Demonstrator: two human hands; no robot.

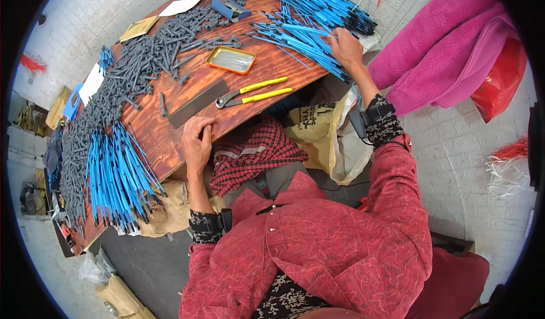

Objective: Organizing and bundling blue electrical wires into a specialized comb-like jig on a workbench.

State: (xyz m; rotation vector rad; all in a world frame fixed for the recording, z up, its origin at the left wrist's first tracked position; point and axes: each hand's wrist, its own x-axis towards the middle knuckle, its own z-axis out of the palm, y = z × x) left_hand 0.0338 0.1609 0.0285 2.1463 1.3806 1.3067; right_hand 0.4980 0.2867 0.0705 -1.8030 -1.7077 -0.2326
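The pliers [264, 85] with yellow handles lie on the brown wooden bench [272, 66], near its edge. The right hand [345, 47] is up and to the right of the pliers, with its fingertips at a loose pile of blue sticks [301, 40] with black ends. I cannot tell if those fingers pinch a stick or just touch the pile. These blue sticks are past the pliers, on the far right. A thicker heap of blue sticks [323, 3] is even farther past the pliers, just behind the loose pile.

The left hand [197, 140] is down and to the left of the pliers, at the edge of the bench. Its fingers are softly bent, and I cannot tell if there is anything under them. A long dark bar [198, 103] sits between that hand and the pliers, just beside their metal tips. One small grey piece [163, 104] lies left of the pliers, past the bar.

A flat tin [227, 69] with an orange rim is just past the pliers, and thin silver pins are in it. A big heap of grey pieces [122, 83] is farther left of the pliers. Another bunch of blue sticks [119, 177] is low and far to the left of the pliers
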